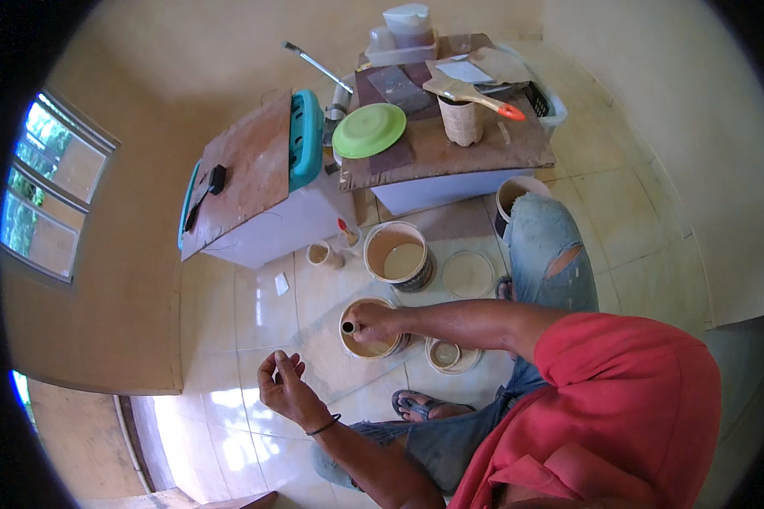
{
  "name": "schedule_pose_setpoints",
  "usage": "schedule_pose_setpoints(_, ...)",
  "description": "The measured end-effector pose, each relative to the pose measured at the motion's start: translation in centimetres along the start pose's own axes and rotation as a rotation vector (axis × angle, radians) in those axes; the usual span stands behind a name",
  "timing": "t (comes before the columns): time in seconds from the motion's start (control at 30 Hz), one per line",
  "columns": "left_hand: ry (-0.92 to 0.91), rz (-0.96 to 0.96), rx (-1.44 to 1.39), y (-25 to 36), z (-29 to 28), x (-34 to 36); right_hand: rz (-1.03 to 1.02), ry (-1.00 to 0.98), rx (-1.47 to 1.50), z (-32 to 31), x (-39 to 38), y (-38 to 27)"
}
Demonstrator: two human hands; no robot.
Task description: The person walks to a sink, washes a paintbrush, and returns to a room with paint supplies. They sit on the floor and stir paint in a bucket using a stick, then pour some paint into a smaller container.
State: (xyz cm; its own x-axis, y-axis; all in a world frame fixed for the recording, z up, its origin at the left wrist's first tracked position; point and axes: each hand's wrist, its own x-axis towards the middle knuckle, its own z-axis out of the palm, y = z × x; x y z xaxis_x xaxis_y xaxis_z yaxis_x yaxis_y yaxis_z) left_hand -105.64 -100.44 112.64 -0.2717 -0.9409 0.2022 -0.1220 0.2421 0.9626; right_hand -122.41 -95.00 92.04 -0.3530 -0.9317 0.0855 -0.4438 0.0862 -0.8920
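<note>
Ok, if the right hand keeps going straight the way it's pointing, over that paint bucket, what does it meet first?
The right hand points toward the person's left, gripping a dark handle over the paint bucket. Carried on, it would clear the rim and probably cross only the grey board and floor tiles; depth is unclear.

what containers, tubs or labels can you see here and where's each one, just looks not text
Open paint bucket: floor centre, round, white wall, tan liquid.
Second bucket: under right hand, round, tan inside.
Small tub: floor beside it, round, cream.
Round lid: flat on floor, cream.
Clear plastic jug: far bench end, whitish.
Labels: none readable.
</note>
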Motion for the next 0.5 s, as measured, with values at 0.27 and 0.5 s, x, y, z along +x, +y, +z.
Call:
schedule_pose_setpoints(0.27,0.011,-0.008,-0.01,-0.2,-0.7,0.1,0.249,-0.249,-0.085,-4.2,0.0,-3.7)
schedule_pose_setpoints(0.5,-0.005,0.009,0.0,0.6,-0.1,-0.1,0.025,-0.046,-0.055,-0.3,0.9,0.4)
